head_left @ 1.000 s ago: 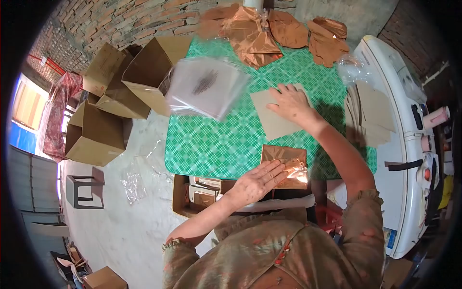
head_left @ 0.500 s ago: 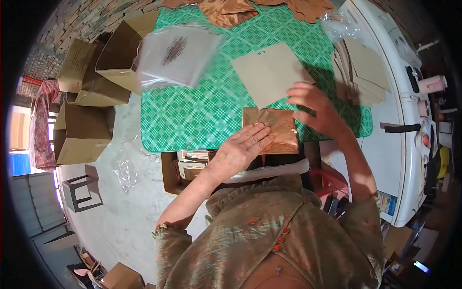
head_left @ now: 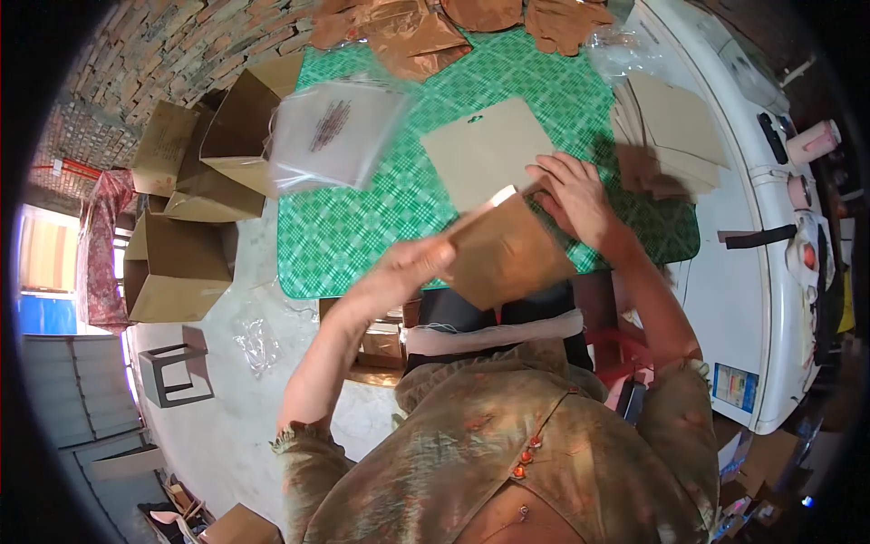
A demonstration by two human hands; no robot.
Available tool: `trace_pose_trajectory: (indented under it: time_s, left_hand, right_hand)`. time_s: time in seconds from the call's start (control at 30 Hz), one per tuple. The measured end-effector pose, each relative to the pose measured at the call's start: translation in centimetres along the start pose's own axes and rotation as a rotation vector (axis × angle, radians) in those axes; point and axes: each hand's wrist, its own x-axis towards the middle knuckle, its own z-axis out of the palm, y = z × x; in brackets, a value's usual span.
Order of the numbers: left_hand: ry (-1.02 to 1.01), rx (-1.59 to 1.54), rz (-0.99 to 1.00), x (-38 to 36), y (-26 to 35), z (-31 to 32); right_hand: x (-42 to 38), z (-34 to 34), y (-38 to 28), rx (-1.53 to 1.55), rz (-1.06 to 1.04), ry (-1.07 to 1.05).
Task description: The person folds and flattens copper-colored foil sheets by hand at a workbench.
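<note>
My left hand (head_left: 410,269) is closed on the left edge of a flat, copper-coloured foil packet (head_left: 512,258), its thumb on top. The packet is tilted up over the table's near edge, and its far edge overlaps a beige cardboard sheet (head_left: 485,145). That sheet has a small hanging slot near its far edge and lies flat on the green checked tablecloth (head_left: 381,240). At the sheet's right corner is my right hand (head_left: 580,204), fingers apart and slightly bent, beside the packet. Its thumb is partly hidden.
Clear plastic bags (head_left: 340,140) with printing lie at the table's left. A stack of beige cardboard sheets (head_left: 671,127) is on the right. Copper-coloured foil pieces (head_left: 408,41) lie at the far edge. Open cardboard boxes (head_left: 181,263) stand left; a white appliance (head_left: 725,263) stands right.
My left hand has gone from lying flat on the packet to gripping its edge, and the packet is now lifted and tilted. My right hand has moved slightly nearer the cardboard sheet's corner.
</note>
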Motion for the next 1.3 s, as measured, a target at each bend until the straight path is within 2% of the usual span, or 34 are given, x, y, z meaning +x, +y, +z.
trace_pose_trajectory:
  time_s: [0.1,0.13,0.23,0.33,0.43,0.47,0.57,0.67,0.77,0.87,1.17,1.3]
  left_hand:
    - [0.071,-0.228,-0.118,1.7,1.2,-1.4]
    - [0.094,-0.272,-0.149,2.4,1.5,-1.8]
    - [0.157,-0.351,-0.217,4.9,1.5,-2.6]
    - [0.061,-0.329,-0.258,7.5,0.6,-4.4]
    - [0.048,-0.301,-0.279,9.4,0.8,-3.9]
    - [0.038,-0.264,-0.289,10.0,0.7,-4.0]
    - [-0.036,-0.257,-0.285,11.2,2.0,-3.7]
    - [-0.106,-0.287,-0.284,12.3,4.1,-3.4]
    - [-0.091,-0.251,-0.289,14.8,1.7,-5.4]
    - [-0.078,-0.25,-0.274,15.2,2.4,-5.1]
    - [0.008,-0.301,-0.19,13.6,1.4,-5.8]
    - [0.056,-0.269,-0.184,12.7,0.3,-5.6]
  right_hand:
    - [-2.0,0.1,-2.3,-0.073,0.009,-0.029]
    - [-2.4,-0.3,-3.4,-0.099,0.027,-0.112]
    - [-2.9,-1.9,-4.2,-0.147,0.026,-0.186]
    - [-2.5,-1.9,-2.4,0.047,0.136,0.023]
    - [-0.4,-2.1,-0.4,0.579,0.316,0.174]
    - [0.4,-2.0,-0.1,0.807,0.399,0.161]
    - [3.4,-4.3,-0.2,1.161,0.558,-0.042]
    - [5.8,-3.6,0.2,1.111,0.492,-0.129]
    - [7.0,-1.1,2.0,1.098,0.548,-0.192]
    - [7.7,-0.4,4.1,1.169,0.573,-0.326]
    - [8.6,1.5,5.0,1.181,0.63,-0.324]
    - [9.3,1.7,4.2,1.079,0.675,-0.332]
